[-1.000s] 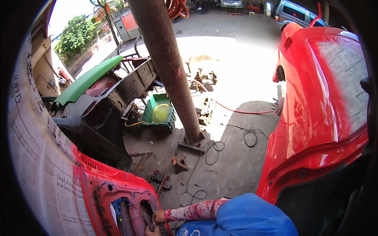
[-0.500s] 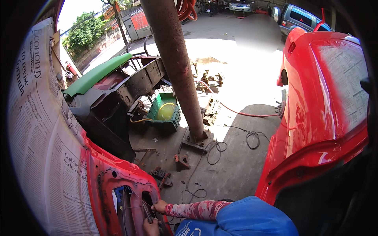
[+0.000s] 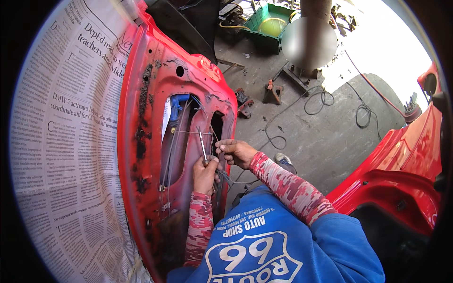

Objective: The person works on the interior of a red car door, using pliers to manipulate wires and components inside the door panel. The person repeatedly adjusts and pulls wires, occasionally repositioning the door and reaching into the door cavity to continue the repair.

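A bare red car door [image 3: 188, 70] stands upright in front of me, its inner side marked with black residue. Closed around a slim metal tool [image 3: 203, 144] with a narrow tip, my left hand [image 3: 205, 177] is at the door's opening; the tool's exact kind is unclear. Thumb and finger of my right hand [image 3: 238, 153] pinch a thin wire [image 3: 216, 137] beside the tool. Another thin wire runs across the opening. A grey cable bundle [image 3: 225, 177] hangs below my hands. Inside the door is a blue sprayer-like part [image 3: 177, 106].
Newspaper sheets [image 3: 71, 155] cover the left side of the door. Past it, a green crate [image 3: 264, 43], rusty metal stands [image 3: 272, 93], a post [image 3: 315, 9] and looped black cable [image 3: 320, 103] are on the concrete floor. A red car body [image 3: 401, 165] stands at the right.
My view has tilted down toward the door, so the hands appear higher and larger. The narrow tool in my left hand now shows clearly. The right hand remains near the wires.
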Tool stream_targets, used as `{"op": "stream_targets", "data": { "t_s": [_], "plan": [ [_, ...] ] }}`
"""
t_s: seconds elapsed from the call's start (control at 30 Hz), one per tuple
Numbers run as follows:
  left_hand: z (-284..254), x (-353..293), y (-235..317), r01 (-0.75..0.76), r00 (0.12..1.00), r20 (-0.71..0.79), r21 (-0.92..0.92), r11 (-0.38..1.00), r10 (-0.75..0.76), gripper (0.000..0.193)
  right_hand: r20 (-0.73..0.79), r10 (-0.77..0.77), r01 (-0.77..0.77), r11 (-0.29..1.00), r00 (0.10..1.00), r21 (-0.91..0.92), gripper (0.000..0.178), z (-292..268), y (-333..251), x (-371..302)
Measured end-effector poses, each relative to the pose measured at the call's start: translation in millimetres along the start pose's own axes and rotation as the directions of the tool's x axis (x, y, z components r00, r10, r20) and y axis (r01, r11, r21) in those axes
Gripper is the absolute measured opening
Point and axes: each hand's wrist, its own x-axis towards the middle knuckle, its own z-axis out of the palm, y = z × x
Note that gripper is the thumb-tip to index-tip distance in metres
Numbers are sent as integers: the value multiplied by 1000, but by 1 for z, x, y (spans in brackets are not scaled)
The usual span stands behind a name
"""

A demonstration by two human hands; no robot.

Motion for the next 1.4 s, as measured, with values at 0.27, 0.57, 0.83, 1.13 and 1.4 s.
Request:
{"op": "stream_targets", "data": {
  "t_s": [0.27,0.57,0.83,1.13,1.4],
  "plan": [
    [-1,5,-10,-19,999,28,-31,999,20,7,69,-116,110,990,991,91,17,-9,29,-8],
    [9,12,-13,-80,996,41,60,995,78,9,-79,-245,230,959,966,-163,18,-8,23,-10],
    [6,14,-32,-118,992,-22,137,983,123,9,-198,-511,401,818,837,-413,10,-9,39,5],
    [9,19,-37,-203,975,-49,226,953,219,8,-292,-800,239,467,525,-851,10,5,49,11],
    [10,20,-38,-228,967,-79,168,959,244,6,-15,-926,229,110,378,-967,10,25,38,-3]
  ]
}}
